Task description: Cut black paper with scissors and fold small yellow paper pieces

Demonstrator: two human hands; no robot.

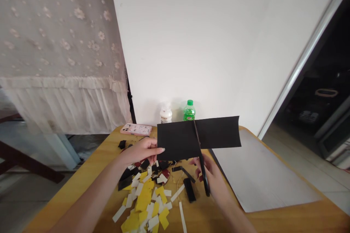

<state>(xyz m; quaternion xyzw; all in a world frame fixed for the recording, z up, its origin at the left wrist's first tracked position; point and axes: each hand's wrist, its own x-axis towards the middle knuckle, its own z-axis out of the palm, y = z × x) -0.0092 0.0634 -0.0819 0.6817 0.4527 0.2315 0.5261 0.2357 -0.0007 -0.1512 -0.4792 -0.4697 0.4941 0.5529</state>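
Observation:
A sheet of black paper (177,140) is held up over the table, pinched at its left edge between the thumb and fingers of my left hand (146,151). My right hand (209,169) grips the black handles of a pair of scissors (202,169). Their blades lie across the middle of the paper, pointing up and away, with a cut line running along them. To the right of the blades the paper's other part sits slightly higher. Below both hands are many loose scraps of yellow paper (144,194), white paper strips (178,193) and black pieces (189,190).
A green-capped bottle (189,111) and a white bottle (165,114) stand against the wall behind the paper. A phone in a pink case (136,129) lies at the table's back left. On the right rests a large grey board (262,174). A lace curtain (62,43) hangs at left.

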